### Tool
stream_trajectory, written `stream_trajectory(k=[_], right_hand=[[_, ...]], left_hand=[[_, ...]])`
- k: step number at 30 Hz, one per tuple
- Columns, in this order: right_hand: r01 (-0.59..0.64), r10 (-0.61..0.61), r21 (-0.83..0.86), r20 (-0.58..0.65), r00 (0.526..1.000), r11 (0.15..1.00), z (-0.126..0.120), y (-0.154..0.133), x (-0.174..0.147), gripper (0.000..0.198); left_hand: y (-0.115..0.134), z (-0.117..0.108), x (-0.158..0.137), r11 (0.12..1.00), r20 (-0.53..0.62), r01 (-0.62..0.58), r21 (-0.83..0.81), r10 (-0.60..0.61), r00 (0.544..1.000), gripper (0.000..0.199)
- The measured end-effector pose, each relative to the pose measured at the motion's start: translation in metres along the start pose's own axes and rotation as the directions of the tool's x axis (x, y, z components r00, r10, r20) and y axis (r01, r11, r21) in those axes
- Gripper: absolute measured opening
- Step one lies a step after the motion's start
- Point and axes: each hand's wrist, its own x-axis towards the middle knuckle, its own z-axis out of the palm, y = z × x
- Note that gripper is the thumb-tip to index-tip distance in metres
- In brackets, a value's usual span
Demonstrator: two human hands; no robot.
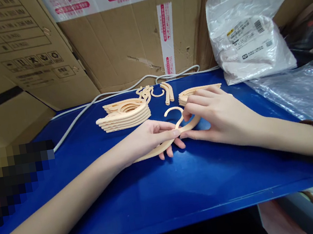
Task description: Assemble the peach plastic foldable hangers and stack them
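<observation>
Glossy blue flat tabletop (145, 197) with a soft pale glare, backed by a big brown cardboard box (121, 47) banded in white-and-red printed tape (167, 32), black-printed brown carton (28, 80) at left, reddish floor (282, 217) visible below the front edge.

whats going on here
A person is handling a cream hanger over a blue table. The left hand pinches it near the base of its hook, and the right hand grips it just to the right. A stack of similar curved pieces lies to the left, and loose hooks lie farther back.
</observation>
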Motion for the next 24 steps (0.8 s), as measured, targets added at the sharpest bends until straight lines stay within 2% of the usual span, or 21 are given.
stream_trajectory(k=[10,24], right_hand=[[-0.019,0.005,-0.249,-0.06,0.998,0.968,-0.0043,0.0005,-0.001,0.042],[0.0,-0.002,-0.156,-0.013,1.0,0.988,-0.0037,0.0,-0.0018,0.037]], left_hand=[[0.003,-0.0007,-0.0012,1.0,-0.003,-0.006,-0.011,0.006,1.0,0.021],[0.0017,-0.0005,-0.0019,0.999,0.001,-0.009,0.032,0.009,1.0,0.023]])
